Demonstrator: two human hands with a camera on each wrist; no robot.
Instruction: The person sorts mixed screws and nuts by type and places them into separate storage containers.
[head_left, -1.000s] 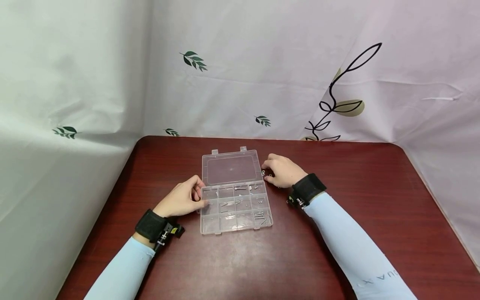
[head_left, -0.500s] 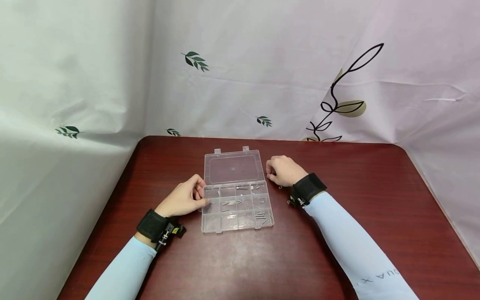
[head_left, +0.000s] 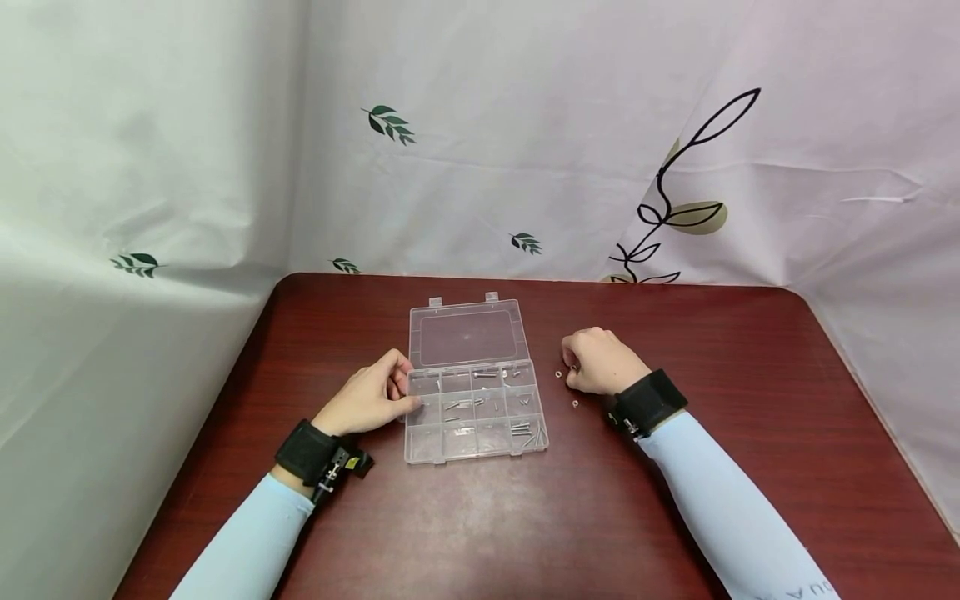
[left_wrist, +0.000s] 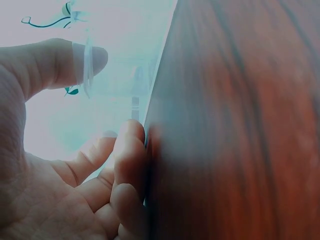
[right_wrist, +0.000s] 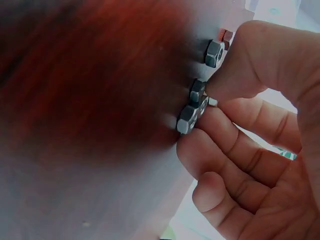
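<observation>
Your left hand (head_left: 369, 402) grips the clear plastic compartment box (head_left: 472, 408) at its 9 o'clock edge — your right hand (head_left: 597, 361), at 3 o'clock, pinches small grey steel hex nuts (right_wrist: 196, 105).

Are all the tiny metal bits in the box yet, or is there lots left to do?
Some are in: the open clear box already has screws lying in several compartments. Right now the right hand has its fingertips on small nuts on the table, while the left hand grips the box's left edge. Left to do: at least two loose nuts sit outside the box.
</observation>
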